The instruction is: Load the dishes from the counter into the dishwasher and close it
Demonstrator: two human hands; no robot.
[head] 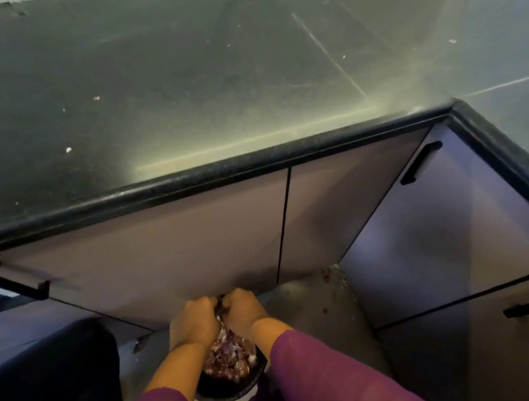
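Low down near the floor, both my hands are in fists close together over a round black container (pixel 217 395) filled with reddish and white food scraps (pixel 228 355). My left hand (pixel 193 326) and my right hand (pixel 244 314) have their fingers curled round a small dark object (pixel 220 302) between them at the container's far edge. What that object is cannot be made out. Purple sleeves cover both forearms. No dishes show on the dark countertop (pixel 201 71).
The countertop's black rounded edge (pixel 216 169) runs across the view and turns a corner at the right. Below are mauve cabinet doors (pixel 177 248) with black handles (pixel 14 281). Scraps (pixel 330 276) lie on the floor by the corner. A dark-clothed leg (pixel 44 391) is at the left.
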